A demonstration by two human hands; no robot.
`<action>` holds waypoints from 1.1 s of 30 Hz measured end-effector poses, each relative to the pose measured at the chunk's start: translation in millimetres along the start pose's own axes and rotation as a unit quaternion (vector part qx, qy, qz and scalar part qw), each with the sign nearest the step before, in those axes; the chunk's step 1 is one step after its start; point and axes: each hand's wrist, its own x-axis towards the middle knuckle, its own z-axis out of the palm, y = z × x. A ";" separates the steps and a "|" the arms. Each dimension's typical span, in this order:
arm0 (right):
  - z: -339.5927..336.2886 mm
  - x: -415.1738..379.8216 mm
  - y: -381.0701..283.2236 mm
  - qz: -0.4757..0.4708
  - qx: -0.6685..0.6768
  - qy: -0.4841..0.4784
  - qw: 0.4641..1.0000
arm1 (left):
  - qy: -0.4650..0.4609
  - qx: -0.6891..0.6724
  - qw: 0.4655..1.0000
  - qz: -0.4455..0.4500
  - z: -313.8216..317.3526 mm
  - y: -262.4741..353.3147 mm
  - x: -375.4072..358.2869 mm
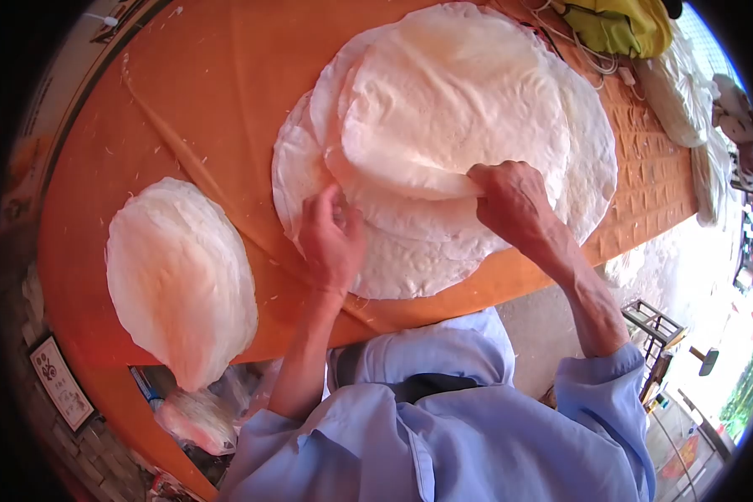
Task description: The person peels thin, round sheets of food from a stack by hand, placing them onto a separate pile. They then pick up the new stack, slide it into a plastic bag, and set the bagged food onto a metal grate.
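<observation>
So the big thing in front of you is the orange table [184, 100], and the main stack of thin white sheets [590, 167] sits on it straight ahead of both sets of fingers, spreading away from you. The top sheet [452, 92] is the one that matters: it lies just beyond your fingertips, roughly round so there's no real long axis, with its near edge curling up toward you. Your right hand [514, 201] is the nearer one, fingers closed in a pinch on that near edge and lifting it off the sheets below. Your left hand [330, 238] rests beside it on the lower sheets, fingers loosely curled and pressing down, holding nothing as far as I can make out. Off past your left hand, well apart, sits a smaller pile of sheets [180, 284]. Hard to say how many sheets the pinch has caught; the fingertips are tucked under the edge, and the far corner clutter is blown out.
</observation>
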 end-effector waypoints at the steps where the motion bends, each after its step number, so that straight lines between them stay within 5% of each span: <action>1: -5.4 2.4 1.2 -0.003 -0.014 0.031 0.999 | 0.021 -0.039 0.994 -0.101 -0.9 -4.3 2.7; 7: -73.8 -3.8 -35.4 -0.010 -0.029 0.179 0.983 | -0.025 -0.388 0.884 -0.261 1.3 -2.2 25.7; 11: 30.2 -7.8 -34.8 -0.022 0.007 0.067 0.998 | -0.065 -0.397 0.860 -0.312 -4.3 -1.9 21.3; 17: 24.4 3.6 -51.7 -0.012 0.032 0.131 0.991 | -0.075 -0.315 0.888 -0.325 0.2 3.3 8.5; 20: 61.7 -8.6 -56.1 -0.041 0.057 0.138 0.988 | -0.017 -0.416 0.857 -0.303 -0.9 12.9 6.9; 27: 47.9 -10.9 -52.5 -0.016 0.131 0.182 0.974 | -0.084 -0.565 0.729 -0.377 -11.2 35.6 36.0; 33: 61.3 -21.9 -80.0 -0.071 0.110 0.208 0.969 | -0.112 -0.567 0.730 -0.365 -14.0 17.5 34.8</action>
